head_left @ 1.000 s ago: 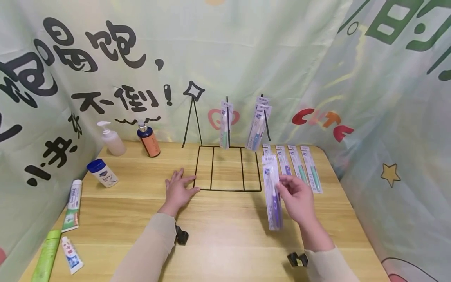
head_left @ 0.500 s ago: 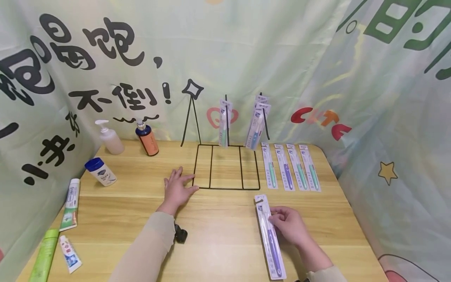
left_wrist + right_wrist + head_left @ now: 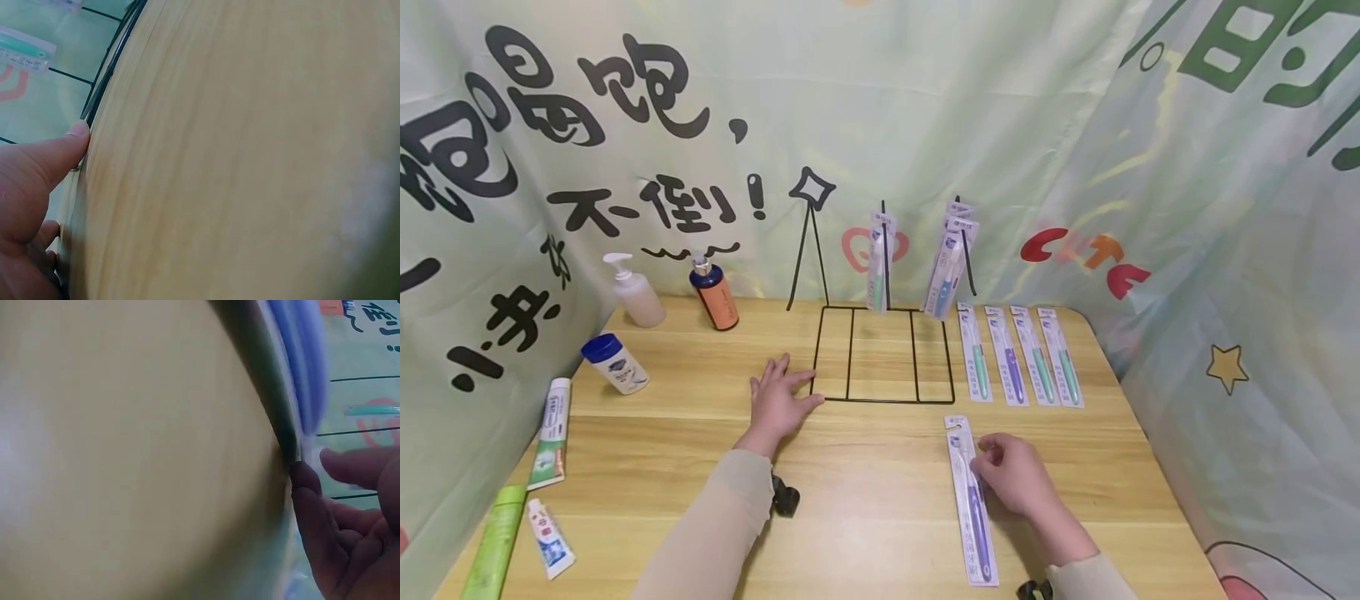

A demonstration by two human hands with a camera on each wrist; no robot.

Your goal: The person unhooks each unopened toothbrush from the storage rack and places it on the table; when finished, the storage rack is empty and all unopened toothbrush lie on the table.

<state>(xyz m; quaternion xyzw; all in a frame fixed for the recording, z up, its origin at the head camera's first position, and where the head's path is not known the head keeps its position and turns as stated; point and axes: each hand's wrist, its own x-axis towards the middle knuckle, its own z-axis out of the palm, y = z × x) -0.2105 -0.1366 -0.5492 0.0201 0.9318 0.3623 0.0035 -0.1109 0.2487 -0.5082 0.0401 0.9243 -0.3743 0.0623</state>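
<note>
My left hand [image 3: 777, 408] rests spread on the table at the left edge of a black wire rack [image 3: 887, 402]. Its thumb [image 3: 70, 140] touches the rack's base wire. A packaged toothbrush [image 3: 972, 508] with a purple handle lies flat on the table, face up. At the pack's right edge is my right hand [image 3: 1017, 473], thumb tip just at the edge. In the right wrist view the thumb [image 3: 350, 465] and forefinger stand slightly apart beside the blurred purple handle [image 3: 306, 369]. One packaged toothbrush [image 3: 877, 267] hangs from the rack; overlapping packs [image 3: 946, 271] hang from its right hook.
Several packaged toothbrushes [image 3: 976, 354] lie in a row right of the rack. Along the left stand a pump bottle [image 3: 638, 292], an orange-labelled bottle [image 3: 715, 296] and a tilted blue-capped bottle [image 3: 615, 364]. Toothpaste tubes [image 3: 550, 433] and a green tube [image 3: 495, 542] lie nearer.
My right hand has brought the purple toothbrush pack from beside the hanging ones down toward me. The pack now lies flat and the fingers have loosened. My left hand has stayed put.
</note>
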